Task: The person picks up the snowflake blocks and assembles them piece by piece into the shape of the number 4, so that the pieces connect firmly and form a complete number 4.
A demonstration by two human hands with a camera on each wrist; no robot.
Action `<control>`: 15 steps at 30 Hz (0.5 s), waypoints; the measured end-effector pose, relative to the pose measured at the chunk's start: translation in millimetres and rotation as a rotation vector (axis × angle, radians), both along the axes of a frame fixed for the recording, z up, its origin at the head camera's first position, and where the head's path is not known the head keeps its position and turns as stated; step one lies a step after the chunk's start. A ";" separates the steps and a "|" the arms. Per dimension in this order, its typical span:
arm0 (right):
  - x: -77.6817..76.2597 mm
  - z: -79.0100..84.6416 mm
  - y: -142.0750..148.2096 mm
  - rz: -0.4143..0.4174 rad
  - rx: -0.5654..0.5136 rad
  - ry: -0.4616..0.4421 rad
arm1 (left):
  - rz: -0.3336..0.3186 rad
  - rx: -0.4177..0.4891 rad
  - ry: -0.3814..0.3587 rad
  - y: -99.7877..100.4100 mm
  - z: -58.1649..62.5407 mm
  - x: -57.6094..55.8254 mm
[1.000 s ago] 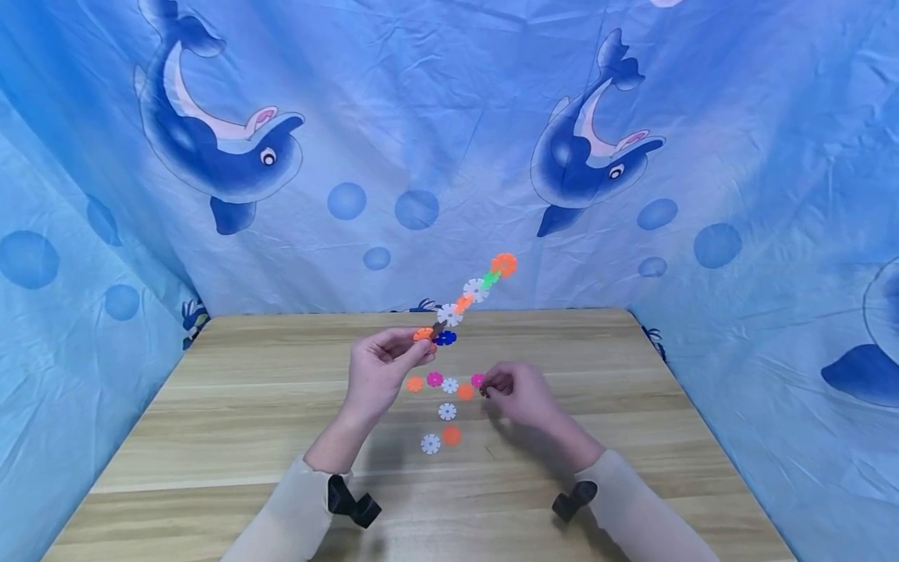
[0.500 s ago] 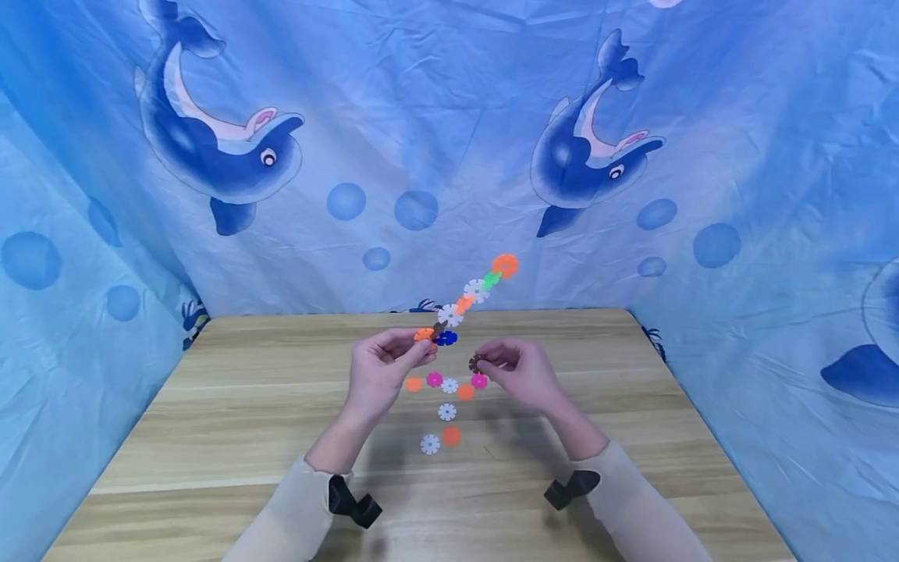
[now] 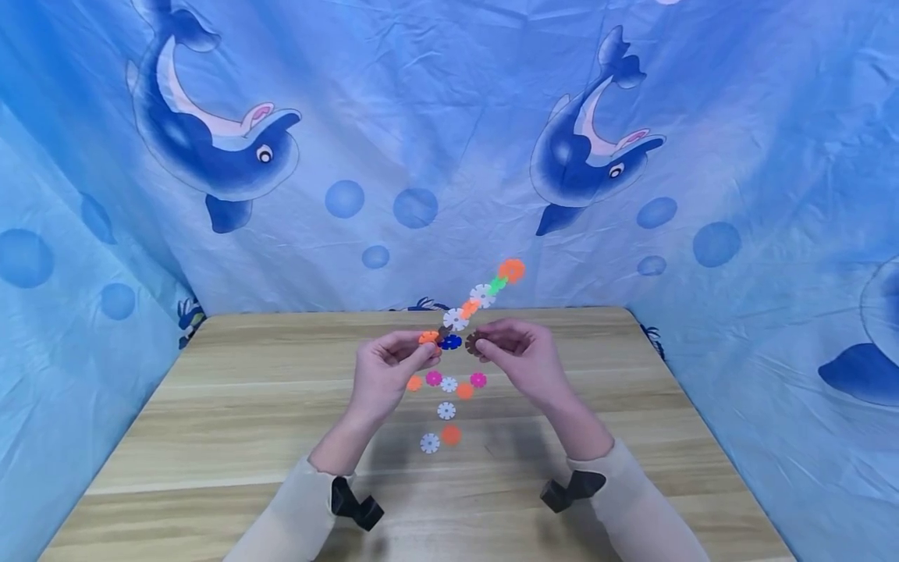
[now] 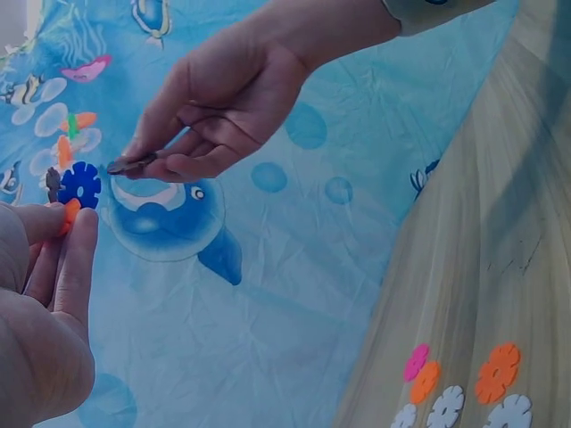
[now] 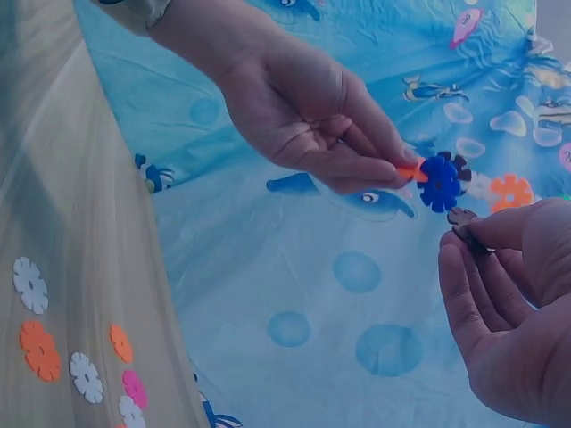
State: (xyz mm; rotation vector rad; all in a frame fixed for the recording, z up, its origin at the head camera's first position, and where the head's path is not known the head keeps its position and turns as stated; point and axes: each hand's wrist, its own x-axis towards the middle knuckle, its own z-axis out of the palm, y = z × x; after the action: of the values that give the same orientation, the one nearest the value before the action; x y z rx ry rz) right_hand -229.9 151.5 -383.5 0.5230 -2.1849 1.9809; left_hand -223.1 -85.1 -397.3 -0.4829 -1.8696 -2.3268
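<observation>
The left hand [image 3: 382, 378] pinches an orange disc [image 3: 428, 338] at the lower end of a chain of slotted discs, its fingers narrowed on the rim. From there the chain slants up and to the right through a dark brown disc [image 3: 445, 332], a white disc [image 3: 456, 319], a small orange link [image 3: 470, 309], a second white disc [image 3: 482, 296] and a green link [image 3: 498, 285] to an orange end disc [image 3: 513, 271], which shows above the far edge of the bench [image 3: 232, 406] in the head view. A blue disc [image 3: 451, 342] sits at the lower end, beside the pinched one.

The right hand [image 3: 527, 363] holds a loose brown disc [image 3: 474, 343] between thumb and fingers, close to the blue disc; the left wrist view shows a gap between them.

Below the hands, midway between the bench's left and right edges, single discs lie flat: a row of orange, pink, white, orange and pink [image 3: 478, 379], then a white one [image 3: 445, 410], and nearer the person another white [image 3: 430, 443] beside an orange [image 3: 451, 435]. Behind the far edge hangs a blue cloth [image 3: 463, 125] printed with dolphins.
</observation>
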 end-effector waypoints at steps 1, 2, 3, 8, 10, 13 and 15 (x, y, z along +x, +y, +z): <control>0.9 1.1 -0.8 0.000 -0.003 0.004 | -0.002 -0.004 -0.005 0.5 -0.3 0.1; 1.9 2.1 -1.3 0.001 -0.002 0.010 | -0.005 -0.008 -0.010 0.9 -0.8 0.1; 2.4 2.4 -1.5 0.001 0.002 0.015 | -0.008 -0.010 -0.014 1.4 -1.1 0.3; 4.9 2.0 -0.5 -0.002 0.025 0.040 | -0.036 -0.020 -0.018 4.7 -3.5 0.5; 6.1 1.9 -0.1 -0.001 0.026 0.044 | -0.048 -0.025 -0.014 6.3 -4.8 0.3; 7.3 1.5 1.1 0.000 0.025 0.051 | -0.057 -0.036 -0.012 8.6 -6.8 -0.4; 7.4 0.2 2.2 0.003 0.022 0.057 | -0.054 -0.040 -0.015 9.7 -7.3 -0.9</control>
State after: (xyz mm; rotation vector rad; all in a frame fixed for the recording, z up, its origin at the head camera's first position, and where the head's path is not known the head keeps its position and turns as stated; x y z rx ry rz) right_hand -222.5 153.7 -383.3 0.5785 -2.1759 1.9208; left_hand -224.0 -75.4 -404.7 -0.5277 -1.9370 -2.3370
